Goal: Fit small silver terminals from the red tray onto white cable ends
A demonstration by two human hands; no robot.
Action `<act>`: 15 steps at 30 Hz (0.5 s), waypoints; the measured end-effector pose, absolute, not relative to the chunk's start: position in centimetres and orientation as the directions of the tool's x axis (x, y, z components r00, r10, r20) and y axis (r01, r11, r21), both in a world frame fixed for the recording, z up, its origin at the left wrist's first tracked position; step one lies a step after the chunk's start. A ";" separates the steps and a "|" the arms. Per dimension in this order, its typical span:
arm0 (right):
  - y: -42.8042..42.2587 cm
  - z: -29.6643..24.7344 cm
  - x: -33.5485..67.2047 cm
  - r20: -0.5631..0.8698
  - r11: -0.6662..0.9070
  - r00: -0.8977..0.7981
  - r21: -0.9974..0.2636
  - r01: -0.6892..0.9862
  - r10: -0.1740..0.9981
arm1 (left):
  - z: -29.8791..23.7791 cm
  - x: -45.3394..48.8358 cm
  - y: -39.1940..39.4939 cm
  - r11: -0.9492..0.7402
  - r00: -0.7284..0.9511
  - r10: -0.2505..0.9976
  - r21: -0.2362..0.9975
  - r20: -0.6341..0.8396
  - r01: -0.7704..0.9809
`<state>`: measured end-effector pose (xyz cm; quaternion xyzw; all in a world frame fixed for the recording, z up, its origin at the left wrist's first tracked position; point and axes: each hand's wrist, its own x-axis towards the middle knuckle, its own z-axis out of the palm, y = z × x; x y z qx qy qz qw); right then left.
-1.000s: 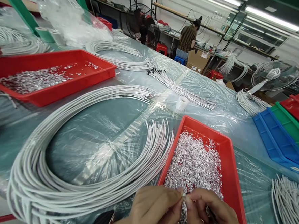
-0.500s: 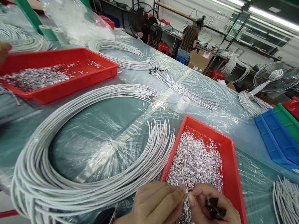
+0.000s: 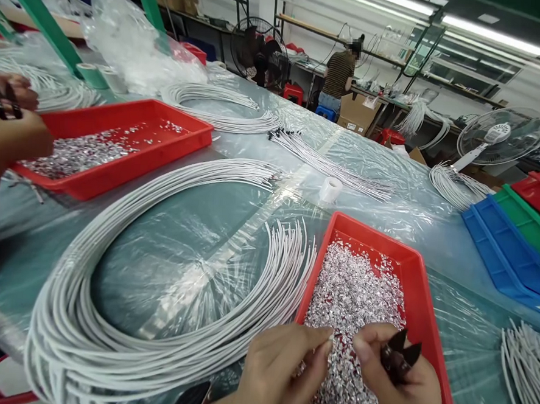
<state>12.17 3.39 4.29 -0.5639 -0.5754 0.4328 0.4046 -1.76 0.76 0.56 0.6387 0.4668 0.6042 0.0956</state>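
Observation:
My left hand is closed in a pinch over the near red tray, with the pale tip of a white cable between thumb and forefinger. My right hand is just right of it, wrapped round a pair of dark nippers whose jaws point up and stand apart. The right thumb and forefinger are close together near the cable tip; whether they hold a scrap, I cannot tell. Small shiny silver scraps cover the tray's floor. Left of the tray lies a large coil of white cables, loose ends towards it.
At the left, a co-worker's hands hold dark nippers over another red tray with scraps. A white roll and more cable bundles lie on the plastic-covered table. Stacked blue trays and a white cable bundle are at the right.
My hands have moved slightly apart at the cable tip. The nippers in my right hand have turned, showing their jaws more. The co-worker's hands have come further into view.

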 end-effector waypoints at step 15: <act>5.0 4.7 11.7 -0.059 0.014 -0.311 -0.973 0.229 0.949 | 2.2 -2.2 1.7 0.154 0.135 0.985 0.882 -0.103 -0.445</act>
